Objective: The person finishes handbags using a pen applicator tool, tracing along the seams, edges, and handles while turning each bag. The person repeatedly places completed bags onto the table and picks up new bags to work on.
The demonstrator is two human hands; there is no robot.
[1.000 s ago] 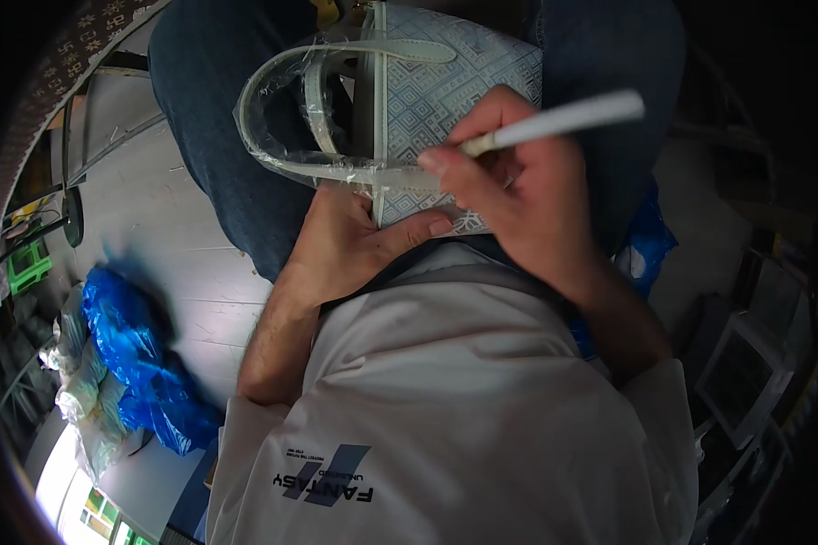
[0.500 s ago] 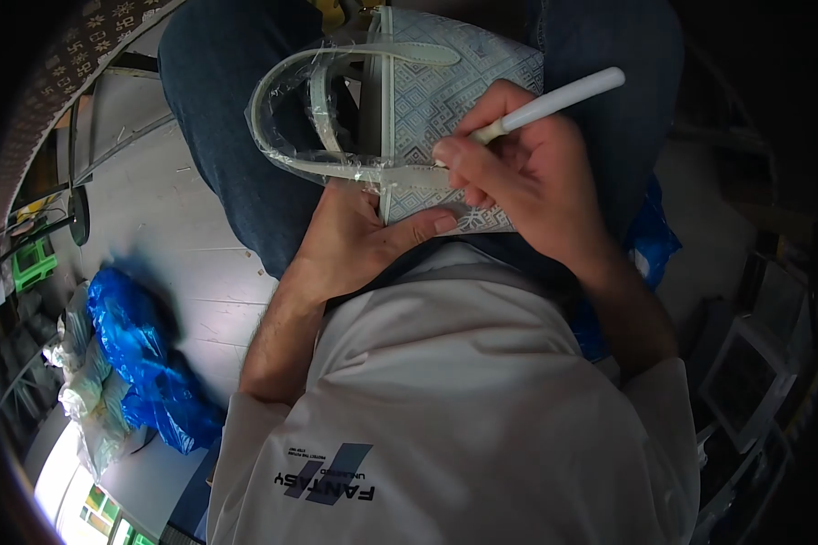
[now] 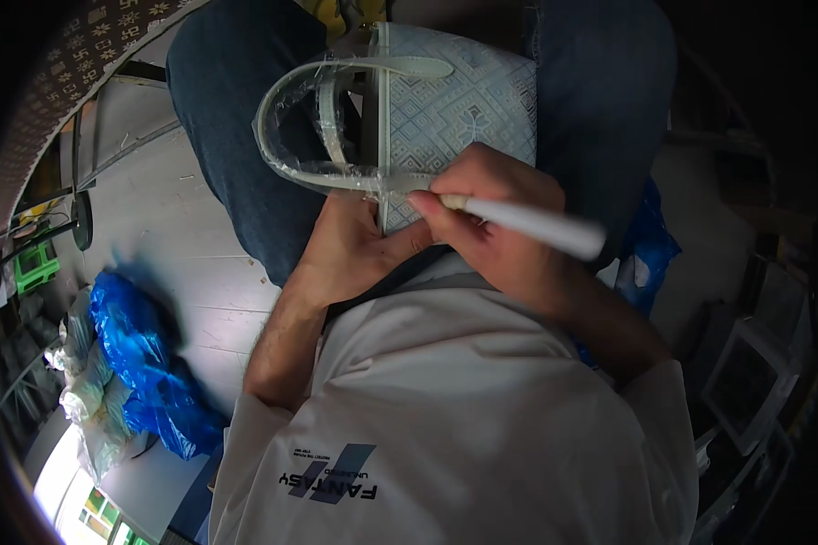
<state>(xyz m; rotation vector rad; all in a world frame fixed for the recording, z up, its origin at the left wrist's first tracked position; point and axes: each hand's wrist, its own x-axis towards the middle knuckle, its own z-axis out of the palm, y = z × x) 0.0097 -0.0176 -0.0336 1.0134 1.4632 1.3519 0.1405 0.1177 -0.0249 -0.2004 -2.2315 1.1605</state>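
Observation:
A pale grey-blue handbag (image 3: 495, 95) with a diamond pattern rests between the thighs, its opening toward the left. Its light handles (image 3: 265, 136) are wrapped in clear plastic film and loop out to the left. My left hand (image 3: 347, 252) grips the bag's near edge, thumb on the patterned side and fingers out of sight behind it. In my right hand (image 3: 509, 204) is a white pen-like tool (image 3: 541, 227), blurred at its rear end. Its tip is hidden by the fingers, close to the base of the nearer handle.
Blue plastic bags (image 3: 141, 336) lie on the floor (image 3: 218, 272) at the left, beside pale plastic wrapping (image 3: 84, 391). Another blue bag (image 3: 645, 254) is at the right. A green plastic item (image 3: 36, 265) and a metal frame stand at the far left.
My right hand has moved toward my body, and the tool has swung so its rear end points right and toward me. The handbag has shifted slightly nearer.

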